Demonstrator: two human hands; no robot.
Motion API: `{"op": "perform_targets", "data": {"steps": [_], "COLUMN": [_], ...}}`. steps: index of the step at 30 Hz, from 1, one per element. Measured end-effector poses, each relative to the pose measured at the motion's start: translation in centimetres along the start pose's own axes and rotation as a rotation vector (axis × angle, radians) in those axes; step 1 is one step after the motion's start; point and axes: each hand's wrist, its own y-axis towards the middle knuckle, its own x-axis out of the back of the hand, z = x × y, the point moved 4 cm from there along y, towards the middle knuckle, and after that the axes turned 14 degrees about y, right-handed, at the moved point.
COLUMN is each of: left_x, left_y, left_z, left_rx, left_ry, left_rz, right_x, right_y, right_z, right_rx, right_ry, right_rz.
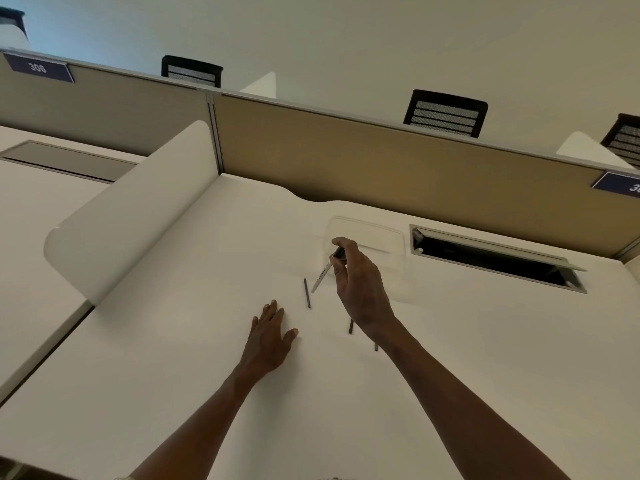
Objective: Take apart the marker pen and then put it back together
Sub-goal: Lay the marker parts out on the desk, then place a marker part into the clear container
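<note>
"306" on blue partition sign [37, 67], right sign [620, 186] cut off

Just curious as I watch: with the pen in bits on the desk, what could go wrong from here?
The thin dark rod lies loose on the smooth desk and might roll off. Another dark piece sits half hidden under the right hand, easy to knock. The marker body, pinched near one end, may slip.
</note>
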Motion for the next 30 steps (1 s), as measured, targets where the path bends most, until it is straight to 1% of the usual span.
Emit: {"op": "perform_targets", "data": {"steps": [2, 3, 5, 8, 9, 12, 16, 22, 25, 28, 30], "left_x": [1.1, 1.9, 4.1, 7.4, 8.3, 10.3, 11.5, 11.3, 11.0, 10.9, 11.2], "left_y": [0.2, 0.3, 0.2, 0.0, -0.1, -0.3, -0.4, -0.3, -0.1, 0.5, 0.6], "left_z": [-0.4, -0.6, -1.3, -3.0, -3.6, -5.3, -6.7, -5.7, -4.6, -3.5, -3.1], "left_rx": [0.036, 0.058, 0.076, 0.02, -0.001, -0.073, -0.14, -0.06, 0.014, 0.073, 0.094], "left_ry": [-0.091, -0.153, -0.283, -0.431, -0.503, -0.683, -0.748, -0.803, -0.875, -0.911, -0.961], "left_rz": [-0.008, -0.044, -0.16, -0.293, -0.301, -0.255, -0.231, -0.248, -0.246, -0.24, -0.257], "right_x": [0.2, 0.2, 0.3, 0.1, -0.1, -0.6, -1.3, -2.1, -2.2, -2.3, -2.4], "right_y": [0.1, 0.2, 0.4, 0.6, 0.6, 0.8, 0.9, 1.0, 1.1, 1.2, 0.8], "right_z": [0.2, 0.2, 0.5, 0.6, 0.7, 0.9, 1.2, 0.9, 0.1, -1.6, -2.7], "right_rx": [-0.001, 0.004, 0.017, -0.007, -0.026, -0.076, -0.107, -0.147, -0.19, -0.238, -0.288], "right_ry": [0.005, 0.009, 0.025, 0.076, 0.098, 0.155, 0.197, 0.219, 0.223, 0.134, 0.075], "right_rz": [0.006, 0.009, 0.013, 0.027, 0.032, 0.034, 0.031, 0.042, -0.023, -0.097, -0.082]}}
